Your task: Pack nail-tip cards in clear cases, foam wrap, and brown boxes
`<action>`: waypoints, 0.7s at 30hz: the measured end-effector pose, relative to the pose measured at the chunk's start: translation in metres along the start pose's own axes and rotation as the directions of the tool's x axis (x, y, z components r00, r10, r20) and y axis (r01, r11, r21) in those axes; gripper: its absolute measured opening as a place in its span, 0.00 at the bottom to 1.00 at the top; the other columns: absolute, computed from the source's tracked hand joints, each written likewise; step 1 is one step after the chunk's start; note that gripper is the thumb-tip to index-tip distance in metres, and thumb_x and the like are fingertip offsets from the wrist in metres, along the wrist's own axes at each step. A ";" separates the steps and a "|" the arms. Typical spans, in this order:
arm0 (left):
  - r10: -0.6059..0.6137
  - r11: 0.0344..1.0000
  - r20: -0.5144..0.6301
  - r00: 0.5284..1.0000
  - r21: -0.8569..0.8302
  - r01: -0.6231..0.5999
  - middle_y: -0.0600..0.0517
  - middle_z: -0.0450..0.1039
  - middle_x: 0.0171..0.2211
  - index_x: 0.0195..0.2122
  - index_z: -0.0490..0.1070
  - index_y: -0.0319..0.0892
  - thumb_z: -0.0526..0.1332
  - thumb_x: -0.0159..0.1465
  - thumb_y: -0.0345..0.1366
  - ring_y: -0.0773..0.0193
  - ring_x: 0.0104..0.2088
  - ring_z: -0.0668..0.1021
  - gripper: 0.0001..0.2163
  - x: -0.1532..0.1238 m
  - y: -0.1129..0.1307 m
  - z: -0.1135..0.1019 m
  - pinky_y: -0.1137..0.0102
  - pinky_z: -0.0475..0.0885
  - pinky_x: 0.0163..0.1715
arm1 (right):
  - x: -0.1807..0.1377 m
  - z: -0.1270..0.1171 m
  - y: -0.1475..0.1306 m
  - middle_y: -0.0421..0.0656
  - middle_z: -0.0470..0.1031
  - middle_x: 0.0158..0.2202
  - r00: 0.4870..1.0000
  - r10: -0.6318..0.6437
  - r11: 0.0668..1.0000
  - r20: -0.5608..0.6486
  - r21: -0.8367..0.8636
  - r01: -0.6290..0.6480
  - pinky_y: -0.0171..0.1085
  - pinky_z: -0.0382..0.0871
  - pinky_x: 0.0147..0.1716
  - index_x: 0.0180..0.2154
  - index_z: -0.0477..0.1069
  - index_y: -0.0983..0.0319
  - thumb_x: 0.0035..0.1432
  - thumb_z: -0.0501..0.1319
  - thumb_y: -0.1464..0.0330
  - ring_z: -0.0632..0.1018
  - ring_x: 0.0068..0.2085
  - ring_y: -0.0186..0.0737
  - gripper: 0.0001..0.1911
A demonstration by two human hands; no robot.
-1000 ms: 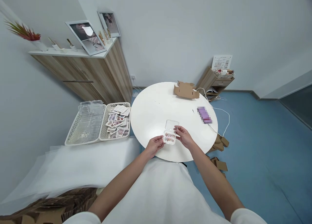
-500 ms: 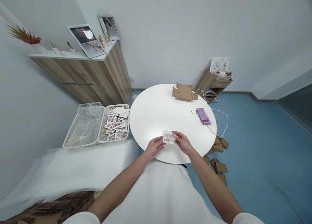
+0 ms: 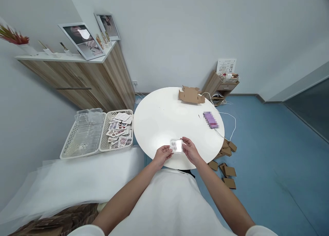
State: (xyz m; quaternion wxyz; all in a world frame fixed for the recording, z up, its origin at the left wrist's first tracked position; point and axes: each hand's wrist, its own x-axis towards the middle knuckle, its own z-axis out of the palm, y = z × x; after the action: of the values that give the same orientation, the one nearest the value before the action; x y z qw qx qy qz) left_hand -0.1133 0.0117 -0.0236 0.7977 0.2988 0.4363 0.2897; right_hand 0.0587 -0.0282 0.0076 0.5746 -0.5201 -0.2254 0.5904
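Between my two hands, over the near part of the white oval table (image 3: 154, 119), is a small clear plastic box (image 3: 176, 146). A patterned card shows through its left part, and bright glare covers the right part. My left hand (image 3: 163, 156) pinches the box's left edge. At the opposite edge, my right hand (image 3: 189, 149) grips it between thumb and fingers. To the left, a white basket (image 3: 102, 140) holds several printed cards (image 3: 119, 128) with nail-like pictures. Beside it, another white basket (image 3: 67, 140) contains stacked clear plastic boxes (image 3: 88, 133).
An unfolded brown carton (image 3: 191, 95) and a pixelated purple item (image 3: 210, 120) lie on the table. A white cable (image 3: 235, 124) loops off its right side. Small brown boxes (image 3: 229, 171) lie on the floor at right. White sheets (image 3: 102, 172) are stacked at left, near a wooden cabinet (image 3: 118, 78).
The box has tilted in my hands, so glare now hides part of the card inside. Both hands keep hold of it. The whole view has shifted slightly.
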 end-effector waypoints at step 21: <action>0.049 0.941 0.073 0.996 0.332 -0.070 0.45 0.74 0.35 0.39 0.69 0.39 0.63 0.49 0.46 0.59 0.37 0.76 0.19 -0.006 0.004 0.010 0.66 0.65 0.37 | -0.029 0.000 0.016 0.37 0.70 0.25 0.971 -0.022 0.997 -0.237 -0.076 0.004 0.38 0.69 0.35 0.30 0.62 0.59 0.35 0.67 0.61 0.74 0.30 0.33 0.20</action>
State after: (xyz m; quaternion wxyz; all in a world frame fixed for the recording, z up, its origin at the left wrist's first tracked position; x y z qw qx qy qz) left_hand -0.1082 0.0082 -0.0135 0.7398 0.4518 0.4444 0.2260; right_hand 0.0458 -0.0580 0.0043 0.5814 -0.6066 -0.1806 0.5112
